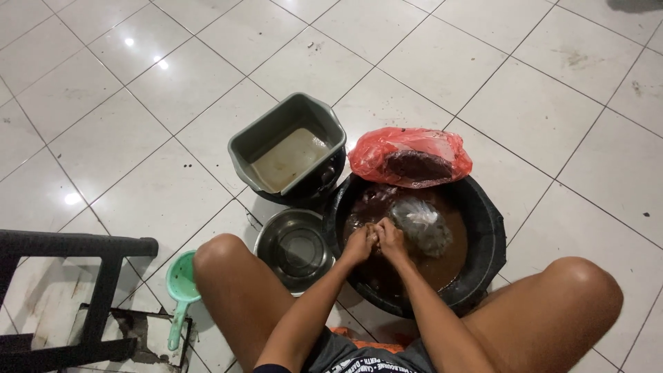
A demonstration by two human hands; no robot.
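Observation:
My left hand (360,242) and my right hand (391,239) are pressed together over a black round basin (483,228) filled with brown murky water. Both hands are closed around something small that I cannot make out. Just right of my hands a clear plastic bag (423,222) with a greyish content sits in the water. A red plastic bag (409,156) holding something dark lies on the basin's far rim.
A grey rectangular tub (243,148) with a little pale liquid stands on the white tiled floor, far left of the basin. A steel bowl (271,235) sits by my left knee. A green plastic scoop (181,287) and a black stool (62,245) are at the left.

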